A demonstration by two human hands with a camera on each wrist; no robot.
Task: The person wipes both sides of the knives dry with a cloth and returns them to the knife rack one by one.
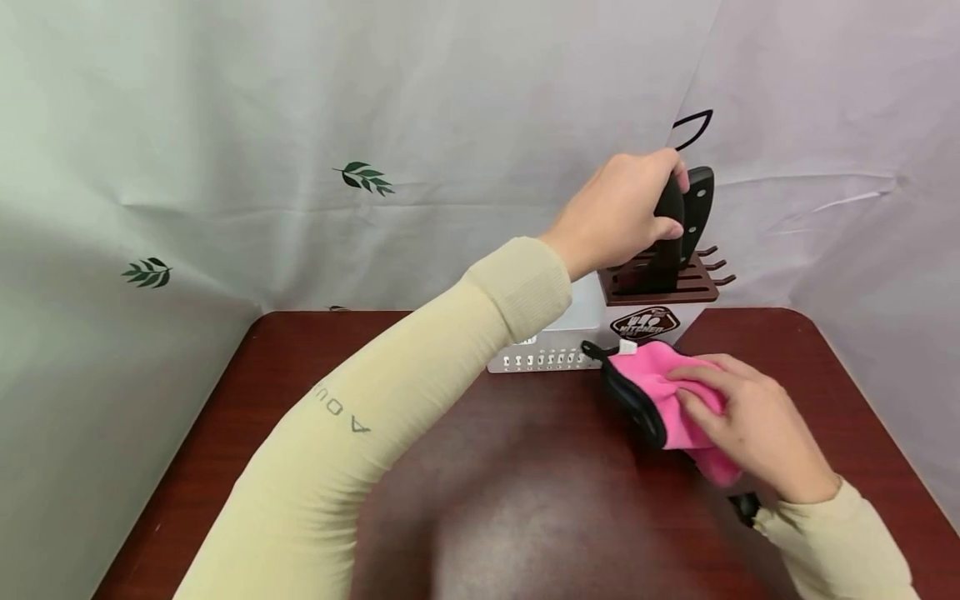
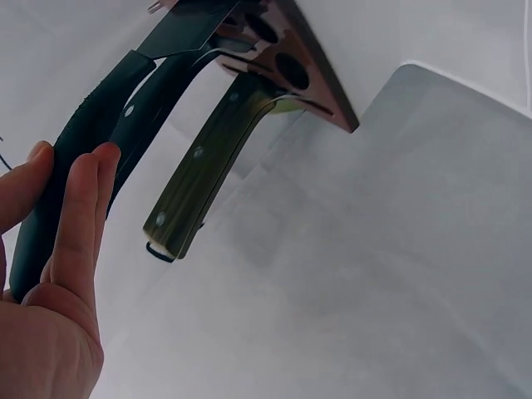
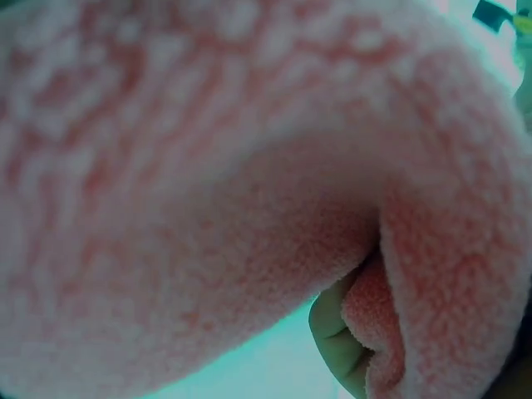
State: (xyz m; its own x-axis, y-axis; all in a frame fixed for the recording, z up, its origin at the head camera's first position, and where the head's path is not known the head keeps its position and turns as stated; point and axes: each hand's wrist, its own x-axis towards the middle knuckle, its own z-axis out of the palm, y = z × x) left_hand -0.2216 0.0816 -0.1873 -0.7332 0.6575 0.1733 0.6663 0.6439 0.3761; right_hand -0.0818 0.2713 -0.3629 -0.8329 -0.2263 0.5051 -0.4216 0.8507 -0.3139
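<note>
At the back right, my left hand (image 1: 618,200) grips the black handle of a knife (image 2: 87,116), its thumb on one side and fingers on the other. The knife stands in the brown slotted top of a knife holder (image 1: 701,287); how deep the blade sits I cannot tell. A second black handle (image 1: 697,200) rises right beside it. In the left wrist view a green-brown riveted handle (image 2: 191,170) also sticks out. My right hand (image 1: 757,425) pinches a fluffy pink cloth (image 1: 660,375) with a black edge, in front of the holder. Folds fill the right wrist view, hiding most fingers.
Hooks (image 1: 720,265) jut from the holder's right side, and a black loop (image 1: 708,117) shows above the handles. A white perforated rack (image 1: 555,360) adjoins it on the left. The dark red table (image 1: 480,500) is bounded by white fabric walls (image 1: 487,100).
</note>
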